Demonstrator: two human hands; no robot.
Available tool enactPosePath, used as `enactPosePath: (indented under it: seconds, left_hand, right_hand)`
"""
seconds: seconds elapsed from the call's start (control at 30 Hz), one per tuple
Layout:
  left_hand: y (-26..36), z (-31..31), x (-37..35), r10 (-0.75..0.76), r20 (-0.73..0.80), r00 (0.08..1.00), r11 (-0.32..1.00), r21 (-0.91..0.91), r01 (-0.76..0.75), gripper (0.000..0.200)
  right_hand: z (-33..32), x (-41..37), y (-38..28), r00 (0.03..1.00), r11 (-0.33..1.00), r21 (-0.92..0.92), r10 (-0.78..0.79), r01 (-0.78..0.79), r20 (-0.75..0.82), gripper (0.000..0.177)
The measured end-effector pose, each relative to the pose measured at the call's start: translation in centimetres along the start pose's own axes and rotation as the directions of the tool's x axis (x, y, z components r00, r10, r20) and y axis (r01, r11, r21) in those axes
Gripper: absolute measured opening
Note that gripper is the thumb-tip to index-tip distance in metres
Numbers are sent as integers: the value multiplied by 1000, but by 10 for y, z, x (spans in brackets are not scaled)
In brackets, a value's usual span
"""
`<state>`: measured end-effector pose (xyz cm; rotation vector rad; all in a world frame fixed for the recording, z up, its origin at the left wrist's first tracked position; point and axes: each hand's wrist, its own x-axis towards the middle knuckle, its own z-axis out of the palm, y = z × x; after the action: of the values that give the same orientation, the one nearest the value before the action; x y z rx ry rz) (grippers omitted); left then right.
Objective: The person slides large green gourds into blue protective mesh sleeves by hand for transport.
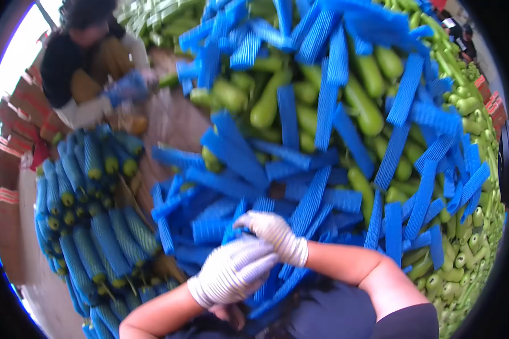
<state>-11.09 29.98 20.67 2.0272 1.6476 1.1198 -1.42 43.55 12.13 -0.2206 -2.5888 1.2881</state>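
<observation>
My left hand (232, 271), in a white striped glove, is low in the middle of the view, its fingers bent together over something I cannot make out. Touching it from the upper right is my right hand (274, 234), also gloved, with fingers closed at a piece of blue foam netting (235, 223). Loose blue net sleeves (226, 183) lie in a heap just beyond both hands. Behind them, long green gourds (362, 104) are piled with more blue sleeves on top.
Stacked gourds in blue netting (110, 243) stand at the left. A co-worker (90, 62) in blue gloves sits at the upper left beside cardboard boxes (39, 101). More green gourds (469, 248) line the right side. Another person (464, 39) is at the far upper right.
</observation>
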Motion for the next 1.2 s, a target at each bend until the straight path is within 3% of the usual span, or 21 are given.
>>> enactPosePath:
  seconds: [0.07, 0.17, 0.23, 0.3, 0.33, 0.37, 0.4, 0.43, 0.5, 0.57, 0.6, 0.63, 0.7, 0.77, 0.83, 0.87, 0.9, 0.97, 1.07, 1.1, 1.2]
  left_hand:
    - [-8, -1, 4, -105, -51, 993, 986, 126, 110, 38]
    - [-16, -4, -10, -361, -132, 923, 866, 321, 385, 30]
    - [-27, 0, -21, -486, -43, 873, 824, 311, 474, 26]
    - [-42, 4, -26, -543, -73, 837, 840, -23, 543, 23]
    - [-41, 5, -21, -701, -102, 706, 627, -560, 541, 25]
    - [-35, 4, -12, -823, -2, 569, 225, -919, 323, 26]
    - [-42, 1, -11, -713, -8, 702, 76, -995, 65, 35]
    - [-35, 3, -10, -729, -63, 681, 68, -997, -18, 43]
    - [-26, -1, -8, -666, -146, 731, 239, -971, 24, 39]
    - [-10, -15, -16, -723, -107, 683, 523, -731, 439, 36]
    - [-22, -8, -21, -690, -129, 712, 645, -555, 525, 33]
    - [-30, -4, -30, -565, -186, 804, 817, -265, 512, 31]
    - [-33, 1, -30, -411, -303, 860, 899, 24, 438, 27]
    - [-19, -23, -17, -354, -223, 908, 927, -207, 311, 30]
    - [9, -57, -1, -49, -125, 991, 965, 250, 79, 37]
    - [-4, -37, -15, -419, -215, 882, 824, -499, 270, 38]
    - [-10, -29, -17, -546, -189, 816, 445, -891, 92, 41]
    - [-50, -21, -27, -493, -167, 854, 260, -965, -38, 42]
    - [-54, 2, -7, -436, -77, 897, 196, -981, 11, 42]
    - [-54, 8, -3, -422, -59, 905, 182, -983, 21, 42]
    - [-57, 12, 3, -394, -35, 919, 170, -985, 35, 41]
  right_hand:
    - [-11, 4, -6, 987, 991, 113, 82, -66, -138, 21]
    - [-27, 10, -25, 964, 996, 81, 67, -48, -259, 17]
    - [-24, 9, -35, 965, 1000, 27, 0, 7, -261, 16]
    - [-16, 6, -42, 973, 997, 0, -73, 75, -217, 20]
    - [-11, 5, -45, 981, 994, 80, -56, 72, -185, 21]
    - [-9, 5, -51, 988, 985, 163, -38, 62, -148, 23]
    - [-10, 4, -56, 998, 960, 279, 14, 3, -58, 23]
    - [-11, 5, -63, 992, 890, 441, 95, -119, 78, 22]
    - [-20, 11, -68, 995, 961, 260, -89, 99, -50, 20]
    - [-22, 17, -63, 986, 910, 412, 30, 41, -166, 15]
    - [-29, 21, -62, 984, 812, 579, 152, -73, -89, 15]
    - [-39, 24, -65, 966, 673, 716, 257, -185, 8, 15]
    - [-52, 23, -85, 994, 786, 610, 103, -103, 35, 22]
    - [-49, 18, -103, 984, 922, 366, -165, 126, 75, 25]
    - [-48, 5, -126, 960, 975, 159, -185, 153, 208, 27]
    - [-41, 2, -126, 960, 977, 90, -209, 195, 184, 27]
    - [-39, 2, -128, 956, 971, 19, -236, 237, 175, 26]
    - [-38, 10, -134, 946, 953, 113, -295, 281, 134, 23]
    - [-47, 17, -151, 987, 860, 483, -145, 161, -71, 14]
    - [-50, 18, -150, 991, 787, 603, -123, 129, -51, 17]
    - [-44, 2, -154, 987, 820, 569, -135, 61, 88, 22]
